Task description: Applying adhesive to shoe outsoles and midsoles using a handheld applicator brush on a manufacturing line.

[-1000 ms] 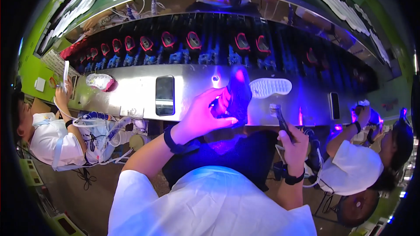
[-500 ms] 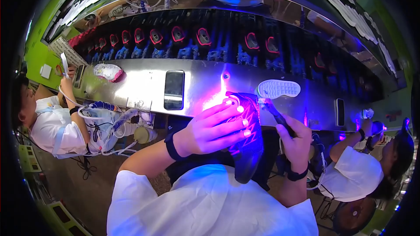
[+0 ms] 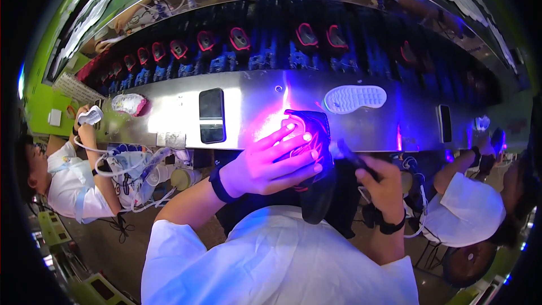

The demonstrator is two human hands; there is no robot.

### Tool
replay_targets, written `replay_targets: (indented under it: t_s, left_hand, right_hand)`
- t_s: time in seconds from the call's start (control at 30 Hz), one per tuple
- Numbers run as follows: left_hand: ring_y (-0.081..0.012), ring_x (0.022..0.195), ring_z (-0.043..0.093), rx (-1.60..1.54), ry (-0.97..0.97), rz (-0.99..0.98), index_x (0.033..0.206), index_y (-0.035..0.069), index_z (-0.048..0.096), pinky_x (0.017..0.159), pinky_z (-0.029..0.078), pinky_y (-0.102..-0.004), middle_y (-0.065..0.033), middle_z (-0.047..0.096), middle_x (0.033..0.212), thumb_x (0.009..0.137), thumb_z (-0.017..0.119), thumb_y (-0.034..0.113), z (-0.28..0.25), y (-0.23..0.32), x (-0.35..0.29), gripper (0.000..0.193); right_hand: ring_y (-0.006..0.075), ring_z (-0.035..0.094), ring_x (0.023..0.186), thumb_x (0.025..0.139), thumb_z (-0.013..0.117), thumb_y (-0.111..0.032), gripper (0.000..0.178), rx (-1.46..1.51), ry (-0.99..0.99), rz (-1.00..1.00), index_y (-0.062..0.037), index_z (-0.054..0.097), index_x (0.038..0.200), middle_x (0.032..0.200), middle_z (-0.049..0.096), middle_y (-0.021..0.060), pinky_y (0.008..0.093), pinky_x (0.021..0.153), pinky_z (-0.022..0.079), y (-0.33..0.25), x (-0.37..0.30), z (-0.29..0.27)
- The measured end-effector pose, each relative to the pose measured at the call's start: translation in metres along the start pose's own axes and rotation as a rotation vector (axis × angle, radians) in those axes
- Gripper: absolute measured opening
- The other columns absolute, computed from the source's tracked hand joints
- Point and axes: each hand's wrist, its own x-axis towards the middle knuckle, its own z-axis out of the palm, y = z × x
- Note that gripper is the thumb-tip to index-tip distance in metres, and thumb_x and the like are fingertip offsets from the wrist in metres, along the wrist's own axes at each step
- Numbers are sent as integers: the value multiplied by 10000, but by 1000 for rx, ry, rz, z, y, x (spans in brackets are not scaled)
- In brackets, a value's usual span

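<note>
At the near edge of the bench (image 3: 367, 135), the dark shoe (image 3: 320, 189), newly turned, is clasped by the left hand (image 3: 265, 166), its side presented to the tool (image 3: 351, 155) pinched by the right hand (image 3: 384, 186).

shoe (image 3: 323, 181): dark, glowing red lines | tool (image 3: 354, 159): black handle, pale tip | sole (image 3: 355, 99): white, ridged tread | shirt (image 3: 276, 260): white, blue-tinted | bench (image 3: 172, 104): silver, violet glare

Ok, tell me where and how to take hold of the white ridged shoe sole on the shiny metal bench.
Probably pinch the white ridged shoe sole by both long edges near its right end, coming from the right: it lies lengthwise left to right, and the dark red-patterned shoe reaches close to its left end in this view.
</note>
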Motion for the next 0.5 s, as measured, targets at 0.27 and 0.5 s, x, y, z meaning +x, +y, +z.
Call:
replay_targets:
  t_s: [0.27, 0.5]
  left_hand:
    - [-367, 1213, 642, 11, 98, -78, 1184, 141, 748, 1065, 524, -588, -91, 647, 1264, 770, 779, 90, 6, 3, -8, 418]
    - [-369, 1263, 617, 41, 90, -227, 1220, 122, 719, 1124, 471, -565, -106, 657, 1254, 763, 729, 34, 4, 7, -23, 465]
  right_hand:
    - [90, 611, 827, 858, 772, -46, 336, 53, -45, -107, 40, 727, 1179, 907, 702, 17, 256, 772, 489, 7, 0, 3]
    - [83, 638, 816, 864, 774, -67, 323, 65, -71, 9, 33, 734, 1168, 928, 725, 22, 251, 754, 511, 5, -11, 6]
